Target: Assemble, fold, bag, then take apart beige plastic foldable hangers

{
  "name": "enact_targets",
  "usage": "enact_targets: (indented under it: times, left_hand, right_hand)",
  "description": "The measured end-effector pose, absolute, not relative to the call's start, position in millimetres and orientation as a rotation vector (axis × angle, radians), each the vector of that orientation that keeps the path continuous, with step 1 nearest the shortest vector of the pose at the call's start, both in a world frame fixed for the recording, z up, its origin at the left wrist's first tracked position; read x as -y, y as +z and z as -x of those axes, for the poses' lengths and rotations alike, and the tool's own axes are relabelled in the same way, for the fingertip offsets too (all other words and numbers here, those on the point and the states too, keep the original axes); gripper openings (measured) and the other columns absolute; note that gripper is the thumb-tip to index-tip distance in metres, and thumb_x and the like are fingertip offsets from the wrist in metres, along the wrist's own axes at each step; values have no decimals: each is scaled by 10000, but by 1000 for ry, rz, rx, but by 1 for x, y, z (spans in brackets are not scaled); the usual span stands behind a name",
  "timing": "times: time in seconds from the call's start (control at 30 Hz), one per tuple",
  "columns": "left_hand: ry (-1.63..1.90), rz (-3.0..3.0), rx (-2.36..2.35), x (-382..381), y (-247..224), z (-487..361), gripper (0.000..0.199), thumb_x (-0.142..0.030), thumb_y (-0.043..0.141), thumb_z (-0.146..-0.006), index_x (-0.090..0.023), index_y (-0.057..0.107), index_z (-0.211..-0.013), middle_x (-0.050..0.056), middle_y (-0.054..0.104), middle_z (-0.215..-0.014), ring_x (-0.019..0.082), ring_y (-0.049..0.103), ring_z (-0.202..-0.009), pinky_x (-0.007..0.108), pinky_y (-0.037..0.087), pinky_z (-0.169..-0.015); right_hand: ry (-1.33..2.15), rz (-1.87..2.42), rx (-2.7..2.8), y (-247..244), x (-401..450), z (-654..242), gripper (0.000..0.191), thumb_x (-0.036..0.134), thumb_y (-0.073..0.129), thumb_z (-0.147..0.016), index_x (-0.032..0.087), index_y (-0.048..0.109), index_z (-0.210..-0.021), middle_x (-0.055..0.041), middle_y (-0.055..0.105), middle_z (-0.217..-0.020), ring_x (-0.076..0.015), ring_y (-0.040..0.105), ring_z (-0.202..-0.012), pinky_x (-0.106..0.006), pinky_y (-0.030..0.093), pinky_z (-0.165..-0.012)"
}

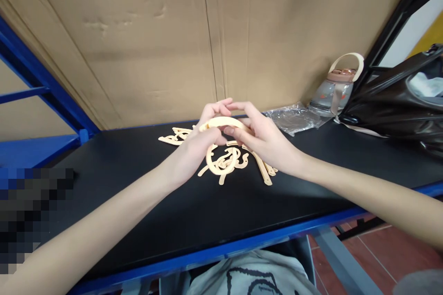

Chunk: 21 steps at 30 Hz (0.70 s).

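A cream-coloured curved piece [226, 122] is held up between my two hands above the black table. My left hand [204, 140] grips its left end, and my right hand [258, 133] has its fingers closed on the right end. The fingertips of both hands meet behind the piece. Beneath them on the table lie a cream ring [208, 160], several small hook-shaped pieces [242, 162] and long flat strips [263, 173]. More cream pieces [169, 139] lie to the left, partly hidden by my left hand.
Crumpled clear plastic [294, 117] lies at the back right, beside a transparent bottle [332, 94] with a handle. A shiny black bag [401, 110] stands at the far right. Cardboard [138, 46] rises behind the black table [207, 212], which has a blue front edge.
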<state>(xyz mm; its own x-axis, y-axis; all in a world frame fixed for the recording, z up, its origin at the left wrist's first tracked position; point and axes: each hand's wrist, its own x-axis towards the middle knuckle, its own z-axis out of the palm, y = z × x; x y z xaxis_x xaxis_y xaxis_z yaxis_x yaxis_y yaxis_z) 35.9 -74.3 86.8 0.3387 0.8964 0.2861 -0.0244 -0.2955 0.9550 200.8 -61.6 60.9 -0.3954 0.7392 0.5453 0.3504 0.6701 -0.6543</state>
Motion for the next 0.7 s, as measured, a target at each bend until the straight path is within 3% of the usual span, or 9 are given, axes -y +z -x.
enact_targets:
  times: [0.1, 0.17, 0.27, 0.37, 0.43, 0.57, 0.7]
  left_hand:
    - [1081, -1525, -922, 75, 78, -28, 150, -264, 584, -816, -193, 581, -948, 40, 627, -1056, 197, 630, -939, 300, 507, -772]
    - [962, -1484, -1009, 75, 73, -22, 214, -359, 608, -842, -162, 597, -924, 53, 644, -945, 179, 650, -784, 280, 505, -658]
    - [922, -1443, -1088, 75, 69, -18, 245, -380, 630, -837, -144, 615, -900, 23, 605, -808, 136, 612, -678, 241, 480, -584]
    - [903, -1401, -1056, 74, 71, -21, 170, -312, 594, -853, -144, 604, -875, -15, 500, -708, 121, 567, -625, 214, 463, -498]
    - [858, -1385, -1030, 73, 73, -25, 157, -291, 539, -871, -145, 587, -838, -23, 438, -665, 132, 554, -589, 206, 437, -418]
    - [799, -1347, -1048, 71, 75, -28, 259, -337, 452, -914, -146, 570, -784, -43, 344, -583, 129, 515, -487, 189, 376, -333]
    - [825, -1290, -1064, 65, 69, -32, 275, -314, 453, -919, -150, 541, -717, -54, 327, -531, 129, 511, -449, 211, 417, -368]
  right_hand:
    - [139, 951, 2077, 62, 58, -207, 331, 328, 435, -987, 211, 415, -1296, 30, 626, -757, -124, 574, -612, -253, 409, -598]
    - [-66, 1051, 2146, 62, 55, -211, 231, 339, 393, -1004, 223, 525, -1155, 25, 637, -762, -123, 580, -613, -241, 365, -573]
    - [-320, 1225, 2213, 61, 50, -213, 279, 354, 352, -1017, 212, 588, -974, 10, 657, -776, -135, 599, -628, -238, 287, -519]
    - [-566, 1256, 2251, 59, 47, -211, 297, 411, 371, -1006, 209, 579, -1071, -24, 670, -886, -146, 612, -654, -251, 221, -476]
    - [-719, 1165, 2330, 58, 46, -210, 244, 349, 408, -998, 216, 557, -1138, -37, 655, -945, -139, 605, -672, -259, 195, -463]
    - [-829, 967, 2500, 58, 44, -209, 230, 79, 406, -927, 175, 569, -1058, -42, 613, -904, -142, 585, -748, -262, 213, -478]
    - [-668, 1047, 2546, 55, 43, -204, 195, 59, 404, -888, 143, 566, -957, -39, 599, -830, -145, 549, -668, -269, 221, -485]
